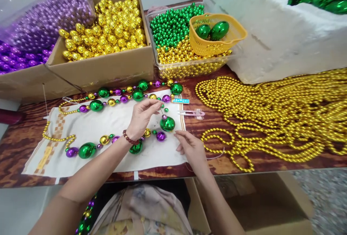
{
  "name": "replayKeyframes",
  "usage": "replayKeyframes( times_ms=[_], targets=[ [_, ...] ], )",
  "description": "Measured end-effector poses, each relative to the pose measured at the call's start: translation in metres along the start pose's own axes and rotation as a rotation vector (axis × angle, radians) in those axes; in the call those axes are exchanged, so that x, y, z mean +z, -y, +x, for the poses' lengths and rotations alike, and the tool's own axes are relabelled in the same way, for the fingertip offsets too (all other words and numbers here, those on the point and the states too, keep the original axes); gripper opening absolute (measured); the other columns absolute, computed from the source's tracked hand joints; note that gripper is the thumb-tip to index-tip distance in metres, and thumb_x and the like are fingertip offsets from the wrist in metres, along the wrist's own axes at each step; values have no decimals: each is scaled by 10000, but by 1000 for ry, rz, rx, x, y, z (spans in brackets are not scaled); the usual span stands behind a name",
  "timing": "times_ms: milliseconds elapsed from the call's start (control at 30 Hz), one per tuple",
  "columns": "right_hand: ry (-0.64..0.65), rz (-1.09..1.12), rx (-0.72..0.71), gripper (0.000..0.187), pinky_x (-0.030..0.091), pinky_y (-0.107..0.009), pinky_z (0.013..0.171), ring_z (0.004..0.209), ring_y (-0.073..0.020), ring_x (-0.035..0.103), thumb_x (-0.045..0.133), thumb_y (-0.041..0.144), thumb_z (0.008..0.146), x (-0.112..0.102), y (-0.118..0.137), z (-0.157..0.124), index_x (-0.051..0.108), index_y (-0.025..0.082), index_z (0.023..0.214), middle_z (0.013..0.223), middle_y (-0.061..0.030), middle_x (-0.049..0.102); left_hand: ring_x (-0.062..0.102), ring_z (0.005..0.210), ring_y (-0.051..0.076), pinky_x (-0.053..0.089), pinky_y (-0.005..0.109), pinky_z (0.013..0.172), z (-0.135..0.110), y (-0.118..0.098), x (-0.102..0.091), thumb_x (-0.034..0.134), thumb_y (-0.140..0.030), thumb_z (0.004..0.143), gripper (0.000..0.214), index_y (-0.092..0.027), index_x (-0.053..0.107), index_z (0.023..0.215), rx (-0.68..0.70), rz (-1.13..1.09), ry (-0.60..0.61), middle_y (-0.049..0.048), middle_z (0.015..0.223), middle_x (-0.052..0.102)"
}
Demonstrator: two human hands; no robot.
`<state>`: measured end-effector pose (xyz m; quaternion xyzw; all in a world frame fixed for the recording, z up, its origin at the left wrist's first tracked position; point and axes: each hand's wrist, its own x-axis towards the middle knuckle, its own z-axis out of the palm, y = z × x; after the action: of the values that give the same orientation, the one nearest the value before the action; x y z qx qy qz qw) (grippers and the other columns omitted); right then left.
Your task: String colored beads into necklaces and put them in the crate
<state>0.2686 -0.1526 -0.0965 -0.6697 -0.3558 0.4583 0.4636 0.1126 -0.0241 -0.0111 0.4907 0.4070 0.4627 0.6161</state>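
Observation:
My left hand is pinched above the white cloth, thumb and forefinger closed on a thin strand, too fine to tell whether needle or thread. Just below those fingertips are a small purple bead and a large green bead. My right hand hovers by the cloth's right edge, its thumb and forefinger drawn together; what they hold, if anything, is too small to make out. A bead string of green, purple and gold curves over the cloth, partly hidden behind my left wrist.
Pink thread snips and a blue-labelled packet lie right of the cloth. Gold bead chains spread over the table's right. Behind stand a cardboard box, a clear bin, a yellow basket and a foam box.

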Motion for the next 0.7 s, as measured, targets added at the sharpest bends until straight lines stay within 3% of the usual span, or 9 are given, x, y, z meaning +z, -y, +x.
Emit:
replayKeyframes(
  times_ms=[167,267,400,533,633,700],
  targets=[
    [-67,-129,-290,283,497,-269,521,506,-115,594,576,404,914,-14,30,9,719,179,1010,969,-78,715,601,689,96,533,228,655,-3,-29,12,755,-329,817,148,-181,762,819,262,105,71,18,780,687],
    [25,-158,-443,270,518,-269,566,570,-117,617,576,367,940,-6,57,20,680,216,1138,1145,-83,692,610,725,99,538,235,683,-5,-45,20,721,-281,850,97,-193,762,845,381,170,125,19,807,686],
    [216,-349,-564,177,500,-258,628,652,-146,644,514,281,968,8,78,35,679,220,953,945,-48,727,625,748,106,542,239,688,-5,-62,20,705,-240,862,77,-187,760,856,436,221,160,27,831,696],
    [255,-432,-586,226,463,-241,640,642,-136,631,464,295,1000,10,90,47,615,220,849,734,2,684,656,744,107,556,239,705,-1,-70,3,676,-293,901,148,-177,754,948,418,189,155,37,855,724],
    [247,-258,-591,251,450,-216,574,579,-108,588,485,355,996,6,106,51,583,212,814,643,27,604,695,827,130,578,273,773,-2,-57,-10,587,-365,961,264,-185,714,1107,322,168,140,62,963,749],
    [260,-86,-541,276,443,-198,498,543,-92,573,521,415,981,5,122,50,578,205,811,645,32,583,700,965,162,573,317,867,-6,-39,-14,574,-365,965,289,-188,689,1163,263,235,192,85,1082,745]
  ],
)
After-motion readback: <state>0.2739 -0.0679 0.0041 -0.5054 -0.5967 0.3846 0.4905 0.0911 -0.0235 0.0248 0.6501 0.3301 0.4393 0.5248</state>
